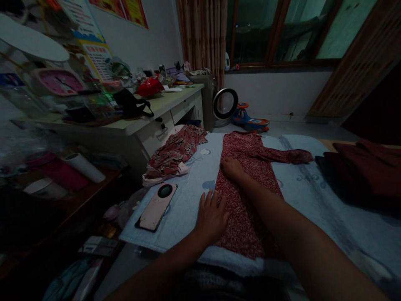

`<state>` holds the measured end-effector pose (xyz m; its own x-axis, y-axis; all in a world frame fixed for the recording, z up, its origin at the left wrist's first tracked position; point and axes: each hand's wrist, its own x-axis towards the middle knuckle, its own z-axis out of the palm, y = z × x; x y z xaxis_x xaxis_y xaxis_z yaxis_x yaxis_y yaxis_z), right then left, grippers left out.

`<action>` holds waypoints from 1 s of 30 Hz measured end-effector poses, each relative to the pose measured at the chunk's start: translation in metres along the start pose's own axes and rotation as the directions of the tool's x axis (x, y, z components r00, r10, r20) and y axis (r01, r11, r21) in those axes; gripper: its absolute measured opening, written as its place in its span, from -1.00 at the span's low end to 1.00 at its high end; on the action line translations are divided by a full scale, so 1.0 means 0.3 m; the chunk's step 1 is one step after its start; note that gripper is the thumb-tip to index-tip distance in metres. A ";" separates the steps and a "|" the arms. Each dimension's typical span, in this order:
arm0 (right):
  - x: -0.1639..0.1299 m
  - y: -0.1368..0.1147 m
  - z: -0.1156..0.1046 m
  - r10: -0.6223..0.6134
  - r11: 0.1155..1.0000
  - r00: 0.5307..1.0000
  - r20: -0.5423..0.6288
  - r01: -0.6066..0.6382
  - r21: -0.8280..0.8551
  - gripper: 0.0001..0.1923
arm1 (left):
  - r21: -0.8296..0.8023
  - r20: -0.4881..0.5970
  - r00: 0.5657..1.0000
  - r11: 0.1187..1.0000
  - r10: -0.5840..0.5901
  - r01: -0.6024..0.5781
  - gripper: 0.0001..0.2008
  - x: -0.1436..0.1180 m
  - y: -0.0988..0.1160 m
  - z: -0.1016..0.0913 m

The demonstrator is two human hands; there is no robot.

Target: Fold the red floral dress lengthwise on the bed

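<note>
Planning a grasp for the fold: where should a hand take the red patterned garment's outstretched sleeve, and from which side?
Probably at the cuff end of the sleeve, coming from the right. It lies flat and free on the light blue sheet, pointing away from the red patterned garment. The right hand and left hand both press flat on the body's left edge.

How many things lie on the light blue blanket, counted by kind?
Clothing: 3 – red floral garment under left hand and right hand, crumpled red patterned garment, dark maroon clothes pile
Phones: 1 – pink smartphone
Total: 4
</note>
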<state>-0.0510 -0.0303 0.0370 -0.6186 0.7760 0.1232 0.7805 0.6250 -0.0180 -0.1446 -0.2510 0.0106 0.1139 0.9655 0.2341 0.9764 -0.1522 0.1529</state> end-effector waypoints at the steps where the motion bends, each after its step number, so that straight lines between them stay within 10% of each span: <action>1: 0.001 -0.003 -0.006 0.014 1.000 1.000 0.011 -0.014 0.003 -0.65 | -0.001 0.005 1.000 1.000 0.010 -0.010 -0.50 -0.006 -0.003 -0.006; 19: -0.176 -0.101 0.029 0.067 0.997 0.998 -0.010 -0.067 0.036 -0.18 | -0.096 0.001 0.993 0.989 0.116 -0.115 -0.61 -0.128 -0.050 -0.069; 30: -0.319 -0.191 -0.015 -0.110 0.994 0.988 -0.108 0.112 0.014 -0.32 | -0.231 -0.050 0.980 0.952 0.192 -0.199 -0.72 -0.140 -0.054 -0.098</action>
<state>-0.0361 -0.1406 0.0308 -0.6870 0.6891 0.2306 0.7051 0.7089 -0.0177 -0.1705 -0.2954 0.0265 0.2901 0.9065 0.3069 0.8649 -0.3856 0.3214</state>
